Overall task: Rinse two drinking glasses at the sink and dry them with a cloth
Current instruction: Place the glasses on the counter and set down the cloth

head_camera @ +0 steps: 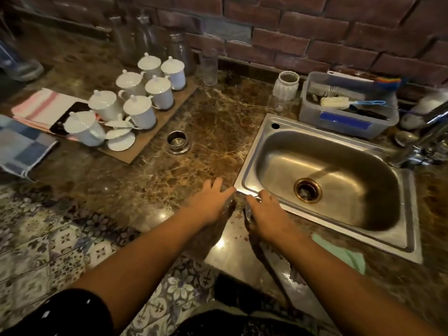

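My left hand [211, 202] reaches down over a clear drinking glass [230, 205] on the brown marble counter, just off the front-left corner of the steel sink [252, 163]. My right hand [266, 212] wraps a second clear glass [249, 210] right beside the first. Both glasses are mostly hidden under the hands and only blurred glints show. A pale green cloth [341, 254] lies on the counter by the sink's front rim, under my right forearm. The sink basin is dry-looking, with a brass drain [308, 190].
The faucet [421, 144] stands at the sink's right end. A plastic tub of brushes [346, 117] and a white ribbed jar [286, 84] sit behind the sink. Several white lidded cups [139, 110] stand on cardboard at left, a metal ring [178, 141] nearby, folded towels [36, 107] beyond.
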`<state>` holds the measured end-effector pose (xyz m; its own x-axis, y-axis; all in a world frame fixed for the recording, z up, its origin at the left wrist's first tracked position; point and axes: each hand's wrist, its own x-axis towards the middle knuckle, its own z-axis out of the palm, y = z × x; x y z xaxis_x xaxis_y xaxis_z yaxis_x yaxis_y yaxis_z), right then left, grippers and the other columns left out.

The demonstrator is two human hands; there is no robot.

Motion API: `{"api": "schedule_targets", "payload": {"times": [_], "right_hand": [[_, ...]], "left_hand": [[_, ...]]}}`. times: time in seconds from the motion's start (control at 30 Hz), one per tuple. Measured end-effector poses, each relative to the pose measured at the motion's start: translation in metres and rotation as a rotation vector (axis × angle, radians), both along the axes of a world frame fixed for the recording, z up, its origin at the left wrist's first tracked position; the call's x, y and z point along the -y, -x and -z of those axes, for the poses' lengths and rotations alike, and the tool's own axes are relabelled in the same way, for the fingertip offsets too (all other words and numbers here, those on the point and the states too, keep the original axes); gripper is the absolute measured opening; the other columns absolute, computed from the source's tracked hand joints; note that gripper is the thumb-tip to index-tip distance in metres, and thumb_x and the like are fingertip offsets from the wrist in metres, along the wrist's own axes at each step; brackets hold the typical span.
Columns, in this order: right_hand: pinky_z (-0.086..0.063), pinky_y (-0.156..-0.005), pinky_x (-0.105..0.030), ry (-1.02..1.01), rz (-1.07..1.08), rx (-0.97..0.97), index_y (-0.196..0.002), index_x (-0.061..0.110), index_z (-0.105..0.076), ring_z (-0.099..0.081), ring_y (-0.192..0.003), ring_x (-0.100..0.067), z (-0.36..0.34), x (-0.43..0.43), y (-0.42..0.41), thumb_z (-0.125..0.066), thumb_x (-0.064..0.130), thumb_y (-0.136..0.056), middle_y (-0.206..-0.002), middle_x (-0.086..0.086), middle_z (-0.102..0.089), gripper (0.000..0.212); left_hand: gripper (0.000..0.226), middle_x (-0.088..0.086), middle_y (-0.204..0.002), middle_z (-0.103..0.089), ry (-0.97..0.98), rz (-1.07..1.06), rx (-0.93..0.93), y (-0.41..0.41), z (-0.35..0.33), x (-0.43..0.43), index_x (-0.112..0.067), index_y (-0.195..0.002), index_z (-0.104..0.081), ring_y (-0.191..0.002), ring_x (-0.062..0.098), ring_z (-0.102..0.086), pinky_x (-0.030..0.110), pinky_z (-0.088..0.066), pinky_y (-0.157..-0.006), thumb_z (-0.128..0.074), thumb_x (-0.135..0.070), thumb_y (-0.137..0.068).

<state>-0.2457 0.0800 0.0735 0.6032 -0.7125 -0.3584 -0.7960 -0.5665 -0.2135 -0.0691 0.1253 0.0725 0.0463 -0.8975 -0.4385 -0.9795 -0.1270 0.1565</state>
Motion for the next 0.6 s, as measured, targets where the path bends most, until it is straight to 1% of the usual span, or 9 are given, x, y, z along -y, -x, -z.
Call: {"api": "schedule_targets", "payload": {"times": [0.1,0.17,0.27,0.33,0.4,0.47,0.6], "right_hand": [[-0.048,-0.101,-0.044,-0.007,-0.001,0.009,-0.143,0.025,-0.039,-0.037,-0.132,-0.036,0.000,0.001,0.000,-0.072,0.027,-0.085,-0.144,-0.014,-0.037,0.067],[-0.048,-0.100,-0.043,-0.015,-0.027,0.011,-0.141,0.024,-0.040,-0.038,-0.130,-0.037,0.000,-0.001,0.000,-0.073,0.028,-0.083,-0.142,-0.015,-0.038,0.067],[-0.047,-0.099,-0.044,0.002,-0.073,-0.009,-0.144,0.025,-0.037,-0.042,-0.126,-0.040,0.000,-0.009,0.000,-0.073,0.034,-0.082,-0.142,-0.017,-0.039,0.072],[-0.048,-0.097,-0.044,-0.005,-0.064,-0.009,-0.144,0.026,-0.036,-0.046,-0.122,-0.040,0.000,-0.018,-0.001,-0.074,0.036,-0.080,-0.140,-0.017,-0.040,0.075],[-0.047,-0.098,-0.043,-0.017,-0.038,0.004,-0.144,0.026,-0.036,-0.047,-0.121,-0.040,-0.001,-0.028,-0.005,-0.076,0.037,-0.079,-0.138,-0.016,-0.040,0.077],[-0.048,-0.097,-0.043,-0.038,0.016,0.032,-0.143,0.027,-0.036,-0.044,-0.124,-0.039,-0.003,-0.037,-0.010,-0.076,0.035,-0.078,-0.138,-0.014,-0.040,0.077],[-0.051,-0.095,-0.043,-0.012,0.144,0.055,-0.141,0.027,-0.037,-0.043,-0.124,-0.035,-0.008,-0.053,-0.036,-0.075,0.036,-0.076,-0.136,-0.011,-0.041,0.076]], "left_hand": [[0.071,0.018,-0.157,-0.020,-0.010,-0.036,0.014,0.004,-0.004,-0.004,-0.027,-0.152,-0.026,-0.138,0.045,-0.025,0.053,-0.038,-0.112,-0.064,-0.018,-0.093],[0.070,0.017,-0.155,-0.023,-0.018,-0.055,0.018,0.004,-0.005,-0.011,-0.028,-0.151,-0.027,-0.136,0.045,-0.027,0.053,-0.041,-0.108,-0.065,-0.017,-0.093],[0.070,0.016,-0.149,-0.029,0.011,-0.068,0.041,0.004,-0.002,-0.030,-0.029,-0.150,-0.029,-0.131,0.042,-0.033,0.049,-0.043,-0.102,-0.066,-0.019,-0.091],[0.072,0.016,-0.148,-0.031,0.024,-0.073,0.032,0.000,0.003,-0.041,-0.029,-0.150,-0.030,-0.129,0.041,-0.034,0.048,-0.042,-0.102,-0.068,-0.021,-0.090],[0.073,0.014,-0.147,-0.033,0.046,-0.061,0.013,-0.008,0.006,-0.049,-0.031,-0.150,-0.031,-0.130,0.040,-0.035,0.047,-0.043,-0.103,-0.070,-0.024,-0.089],[0.076,0.011,-0.145,-0.035,0.080,-0.032,-0.009,-0.020,0.007,-0.055,-0.033,-0.149,-0.033,-0.128,0.036,-0.037,0.045,-0.044,-0.102,-0.074,-0.030,-0.085],[0.081,0.008,-0.144,-0.038,0.132,0.045,-0.046,-0.058,0.010,-0.055,-0.038,-0.148,-0.034,-0.129,0.032,-0.039,0.044,-0.046,-0.101,-0.078,-0.041,-0.080]]}}
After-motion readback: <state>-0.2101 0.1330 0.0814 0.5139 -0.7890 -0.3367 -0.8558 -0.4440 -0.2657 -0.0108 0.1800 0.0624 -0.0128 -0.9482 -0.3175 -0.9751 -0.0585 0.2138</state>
